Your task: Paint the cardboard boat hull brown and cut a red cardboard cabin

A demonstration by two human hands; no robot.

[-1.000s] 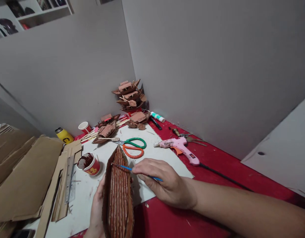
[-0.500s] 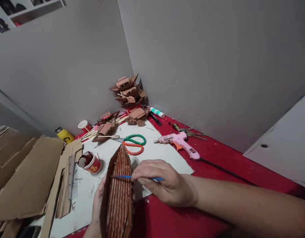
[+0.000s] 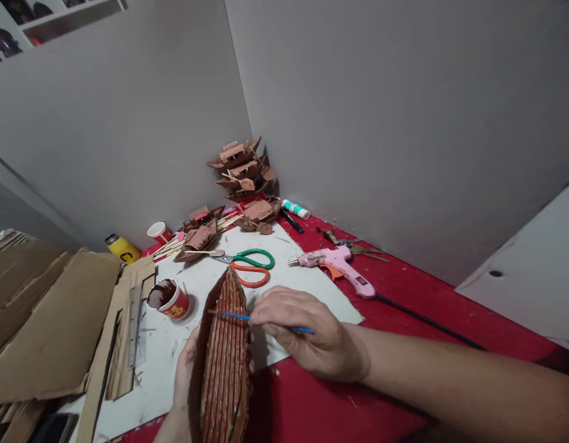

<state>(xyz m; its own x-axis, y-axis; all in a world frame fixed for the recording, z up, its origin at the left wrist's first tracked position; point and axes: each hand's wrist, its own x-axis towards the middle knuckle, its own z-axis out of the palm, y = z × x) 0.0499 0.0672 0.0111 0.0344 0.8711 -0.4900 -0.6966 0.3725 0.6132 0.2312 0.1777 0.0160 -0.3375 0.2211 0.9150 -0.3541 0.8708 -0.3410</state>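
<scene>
Brushwork: this looked like the step in hand, painting inside the boat (image 3: 222, 369), as the brush (image 3: 238, 317) lay across its ribbed floor.
Right hand (image 3: 307, 332): pinched the brush, with the tip by the boat's left inner wall; contact could not be told.
Left hand (image 3: 183, 369): clasped the boat from beneath, fingers showing along both sides.
Boat: sat in the left hand, just left of the right, its pointed end facing away.
Next stroke: seemed to call for a steady boat and light pressure.
Cup (image 3: 177, 303): stood near the boat, streaked with dark paint (image 3: 163, 296).
</scene>
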